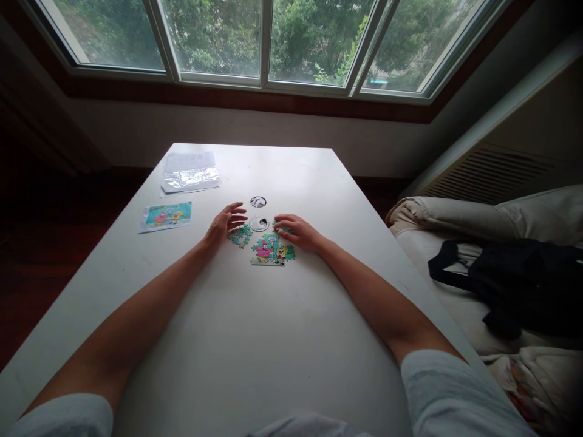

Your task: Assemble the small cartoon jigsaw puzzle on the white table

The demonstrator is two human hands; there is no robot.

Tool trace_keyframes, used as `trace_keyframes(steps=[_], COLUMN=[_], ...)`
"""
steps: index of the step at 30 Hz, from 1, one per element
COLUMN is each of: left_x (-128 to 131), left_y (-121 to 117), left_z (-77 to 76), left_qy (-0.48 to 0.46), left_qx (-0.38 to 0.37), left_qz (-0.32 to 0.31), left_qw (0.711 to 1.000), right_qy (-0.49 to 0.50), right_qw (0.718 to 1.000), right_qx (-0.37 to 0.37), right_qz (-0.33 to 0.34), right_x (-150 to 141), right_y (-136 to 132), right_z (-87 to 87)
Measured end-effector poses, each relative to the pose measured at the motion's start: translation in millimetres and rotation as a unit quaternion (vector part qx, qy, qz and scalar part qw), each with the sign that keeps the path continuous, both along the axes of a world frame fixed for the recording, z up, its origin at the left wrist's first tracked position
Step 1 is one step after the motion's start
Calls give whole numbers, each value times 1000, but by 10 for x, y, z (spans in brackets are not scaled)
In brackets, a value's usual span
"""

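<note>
A partly joined jigsaw puzzle [269, 250] with pink and yellow cartoon figures lies flat on the white table. My left hand [226, 222] hovers by a pile of loose teal puzzle pieces [241, 236], its fingers spread and nothing visible between them. To the right, my right hand [298, 232] is over the puzzle's upper right edge, fingers stretched out and touching or covering some teal pieces there. What lies beneath those fingertips is partly hidden. Between the hands is a round silver tin or lid [259, 224], and a second round, mirror-like disc [258, 201] lies just beyond it.
A printed picture sheet [166, 216] with the same cartoon figures is on the table's left side. Behind it lies a clear plastic bag on papers [190, 172]. A sofa [437, 243] with dark clothing [523, 285] stands right of the table, and windows are ahead.
</note>
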State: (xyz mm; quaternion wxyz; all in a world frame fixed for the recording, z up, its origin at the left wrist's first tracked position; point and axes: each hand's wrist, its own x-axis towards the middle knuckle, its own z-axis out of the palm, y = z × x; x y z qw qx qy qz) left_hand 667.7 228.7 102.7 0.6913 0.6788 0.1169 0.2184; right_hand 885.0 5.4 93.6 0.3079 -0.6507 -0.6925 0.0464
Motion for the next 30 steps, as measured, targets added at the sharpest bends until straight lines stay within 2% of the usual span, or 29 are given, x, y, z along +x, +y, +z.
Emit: trace_keyframes(steps=[3,6,10,12,17,20,26,30], left_x=[-28,-73,-187,-258,-410,-447,-422,-423], left_y=[30,151,352,417,428,378,343,339], left_z=[50,80,148,213,390,401,291,307], left_qy=[16,77,136,139,187,182,143,136], left_qx=[51,184,385,436,477,498,485,463], left_qz=[41,74,-1,-49,-112,-108,-94,-97], left_qw=[998,977,913,888,852,841,857,870], right_qy=[10,22,31,31,34,35,35,41], right_qw=[1000,1000,999,999,999,999,999,999], right_qx=[6,13,16,14,9,15,14,12], right_qz=[4,1,-6,-11,-14,-12,-15,-16], right_x=[0,11,27,32,34,31,30,30], right_y=[-9,-25,-47,-54,-59,-59,-61,-66], right_z=[8,13,21,22,19,14,18,33])
